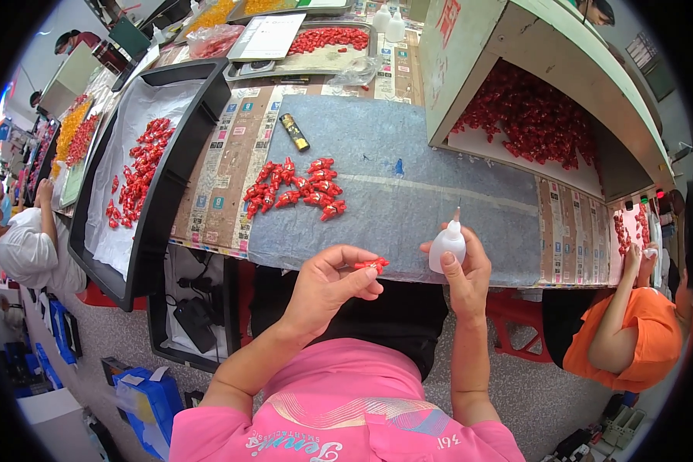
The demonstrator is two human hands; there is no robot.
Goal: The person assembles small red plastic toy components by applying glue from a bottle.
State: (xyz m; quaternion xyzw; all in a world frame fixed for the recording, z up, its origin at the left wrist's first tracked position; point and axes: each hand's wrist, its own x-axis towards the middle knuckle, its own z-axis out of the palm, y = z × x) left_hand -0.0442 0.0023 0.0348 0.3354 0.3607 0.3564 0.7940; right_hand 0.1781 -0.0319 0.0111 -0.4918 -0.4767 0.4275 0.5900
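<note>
Grip of left hand (329, 285): thumb and forefinger pinched nearly closed, with a small red piece (374, 264) between the tips, right by the near edge of the tabletop (554, 246).
Pinch risk: it's only a fingertip hold on a little knobbly shape, so a loose squeeze could let it roll out, maybe over that edge.
Grip of right hand (470, 276): wrapped around a white squeeze bottle (447, 248), thumb across the front, fingers behind.
Nozzle (457, 213): thin, pointing up, apart from the piece; too hard a press could spill whatever's inside, which I can't make out, and a careless tilt could jab a finger.
Left forearm: slanting up and inward from below, wrist bent, spare fingers curled.
Right forearm: almost upright, the bottle leaning just slightly.
Blue mat (439, 158): a cluster of red pieces (316, 199) lies beyond the left hand; a stray knuckle could scatter it.
Black tray (175, 181): over at left, more red pieces on its white lining.
Open-fronted box (458, 85): up at right, red pieces heaped inside.
</note>
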